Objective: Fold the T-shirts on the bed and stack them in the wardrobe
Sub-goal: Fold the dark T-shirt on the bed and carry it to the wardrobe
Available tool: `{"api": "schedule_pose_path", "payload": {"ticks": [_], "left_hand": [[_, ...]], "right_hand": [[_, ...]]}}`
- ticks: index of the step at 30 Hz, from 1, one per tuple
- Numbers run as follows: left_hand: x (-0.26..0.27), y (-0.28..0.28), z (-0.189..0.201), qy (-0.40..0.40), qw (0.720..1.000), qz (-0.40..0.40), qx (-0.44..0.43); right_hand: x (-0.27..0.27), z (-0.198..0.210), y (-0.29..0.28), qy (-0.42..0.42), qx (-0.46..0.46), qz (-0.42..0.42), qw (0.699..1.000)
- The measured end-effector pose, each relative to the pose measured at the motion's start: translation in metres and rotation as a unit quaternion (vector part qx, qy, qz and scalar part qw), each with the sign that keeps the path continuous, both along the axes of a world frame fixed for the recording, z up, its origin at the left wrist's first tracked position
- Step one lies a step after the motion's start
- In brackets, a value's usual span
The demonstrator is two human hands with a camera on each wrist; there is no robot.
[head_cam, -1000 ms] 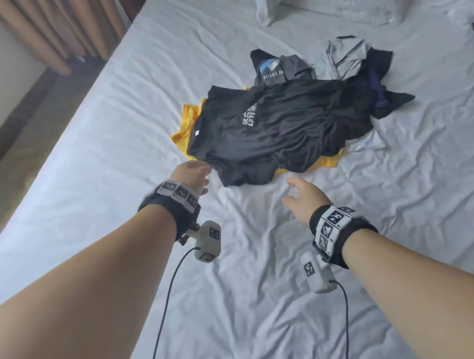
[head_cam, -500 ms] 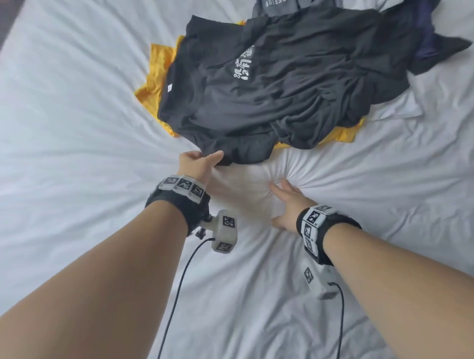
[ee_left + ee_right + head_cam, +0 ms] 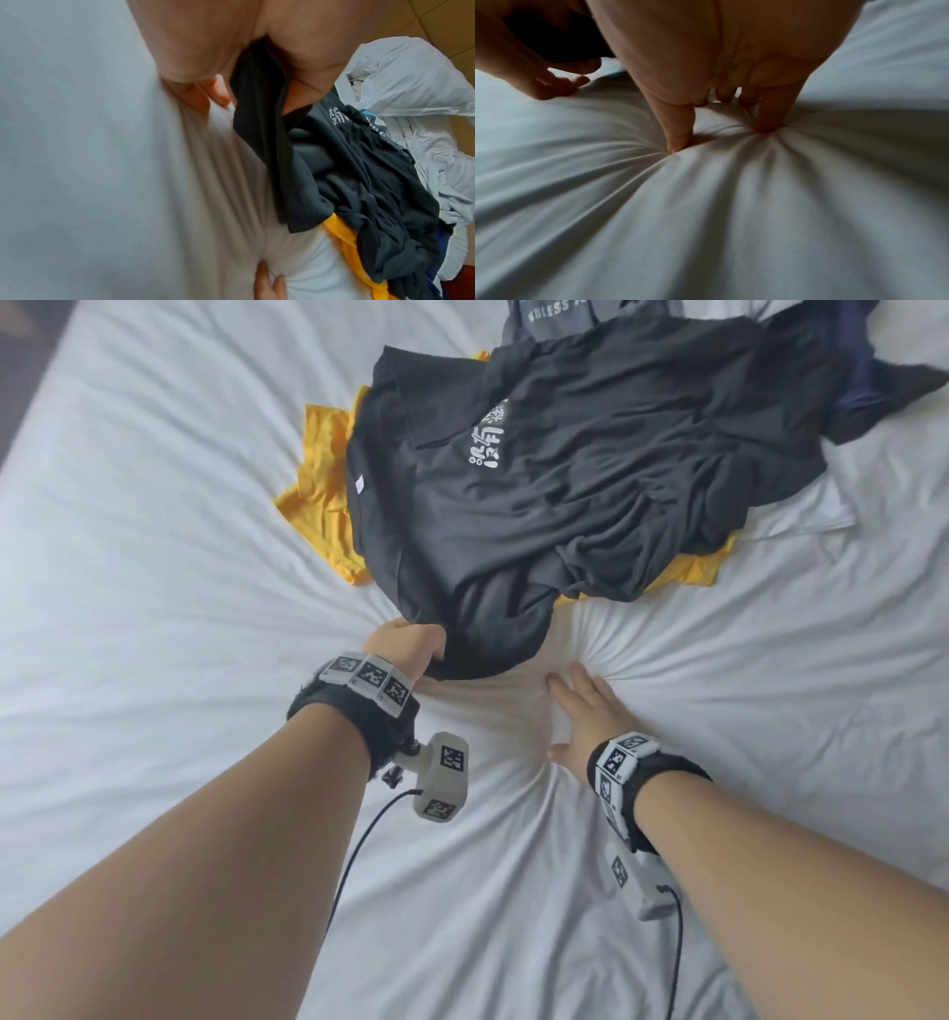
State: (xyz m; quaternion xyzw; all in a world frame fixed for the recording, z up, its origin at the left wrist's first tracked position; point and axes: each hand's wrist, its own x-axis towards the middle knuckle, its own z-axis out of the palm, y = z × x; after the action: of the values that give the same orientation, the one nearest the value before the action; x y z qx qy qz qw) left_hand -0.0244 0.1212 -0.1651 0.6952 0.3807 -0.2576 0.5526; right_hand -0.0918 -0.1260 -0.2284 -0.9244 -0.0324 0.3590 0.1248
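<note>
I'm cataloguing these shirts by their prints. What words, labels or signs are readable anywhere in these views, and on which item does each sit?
"...LESS", partly cut off by the frame edge: white capitals on the grey T-shirt at the back of the pile.
White stylised characters on the chest of the black T-shirt, gripped by the left hand: too stylised to read.
Small white tag on the black T-shirt's sleeve: too small to read.
Square black-and-white marker patterns on the wristbands: codes, no words.

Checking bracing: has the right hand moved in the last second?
Yes. The right hand went from hovering to pressing flat on the bed sheet, nearer the black T-shirt hem.
</note>
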Motion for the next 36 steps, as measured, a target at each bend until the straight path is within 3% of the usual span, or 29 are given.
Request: {"api": "schedule_pose_path", "payload": {"ticks": [5,8,11,15,18,21,24,26,27,29,33,36], "left_hand": [[-0.035,0.010,0.053,0.002,0.987,0.125,-0.099],[-0.046,0.012,0.100,-0.019,0.986,0.115,-0.116],[-0.056,0.000,0.163,-0.045,0.984,0.100,-0.142],[-0.077,-0.016,0.251,-0.069,0.989,0.005,-0.128],[-0.086,-0.024,0.305,-0.055,0.984,-0.167,-0.040],[-0.096,-0.036,0.369,-0.036,0.941,-0.332,0.048],[-0.107,-0.048,0.427,-0.063,0.850,-0.499,0.155],[-0.113,-0.054,0.460,-0.092,0.797,-0.550,0.234],[-0.117,-0.055,0.471,-0.099,0.784,-0.553,0.262],[-0.123,-0.056,0.483,-0.098,0.800,-0.532,0.258],[-0.151,-0.059,0.483,-0.126,0.900,-0.397,0.125],[-0.177,-0.067,0.487,-0.166,0.916,-0.352,0.094]], "right_hand": [[0.002,0.034,0.007,0.054,-0.011,-0.020,0.998],[0.004,0.087,0.017,0.098,0.010,-0.056,0.994],[0.000,0.153,0.026,0.024,0.035,-0.127,0.991],[-0.018,0.247,0.036,-0.113,0.132,-0.234,0.957],[-0.027,0.313,0.035,-0.181,0.179,-0.251,0.934],[-0.025,0.369,0.029,-0.205,0.204,-0.215,0.933],[-0.024,0.423,0.024,-0.193,0.196,-0.135,0.952],[-0.023,0.447,0.023,-0.162,0.174,-0.042,0.970],[-0.023,0.454,0.022,-0.137,0.156,0.008,0.978],[-0.025,0.461,0.018,-0.101,0.149,0.062,0.982],[-0.047,0.456,0.004,-0.099,0.191,0.051,0.975],[-0.074,0.452,-0.012,-0.121,0.218,0.025,0.968]]}}
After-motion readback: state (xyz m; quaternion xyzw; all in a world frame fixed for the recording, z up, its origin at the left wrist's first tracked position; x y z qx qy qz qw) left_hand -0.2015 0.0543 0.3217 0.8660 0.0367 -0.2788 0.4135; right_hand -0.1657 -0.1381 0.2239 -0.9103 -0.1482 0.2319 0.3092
